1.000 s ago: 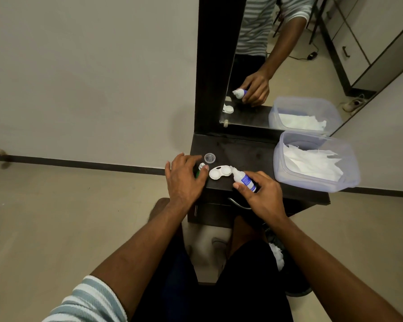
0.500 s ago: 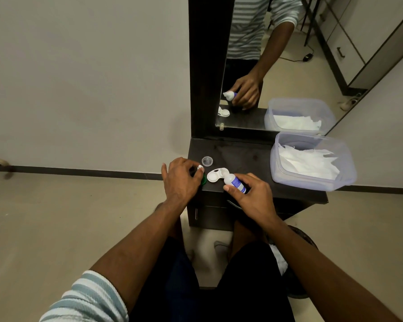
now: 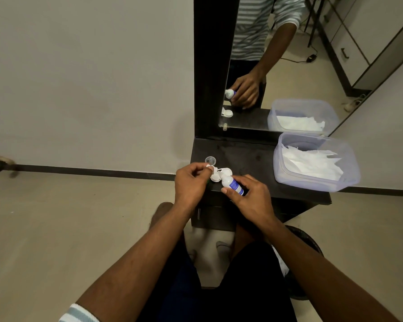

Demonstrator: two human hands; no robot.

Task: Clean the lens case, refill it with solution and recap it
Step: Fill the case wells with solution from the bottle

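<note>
Gripping the solution bottle (image 3: 233,183) with fingers and thumb curled round its body, the right hand (image 3: 251,196) tilts it so the white nozzle points down at the lens case (image 3: 220,174). The left hand (image 3: 190,182) sits just beside it, its thumb and fingertips pinching a small white piece (image 3: 209,167) at the case's left edge; this looks like one of the case's caps, though it is too small in the view to be sure. The case lies open near the front left corner of the dark counter (image 3: 254,159), its white wells showing under the nozzle. A clear round cap (image 3: 210,160), probably the bottle's, rests just behind the case.

By this layout the refilling step appears to be in hand: the case is uncapped and the bottle is poised over it. Whether any solution is in the wells cannot be told. Recapping is not yet done. Well to the right, a translucent tub (image 3: 316,183) holds white tissues (image 3: 310,162), and a mirror (image 3: 277,66) stands behind the counter.
</note>
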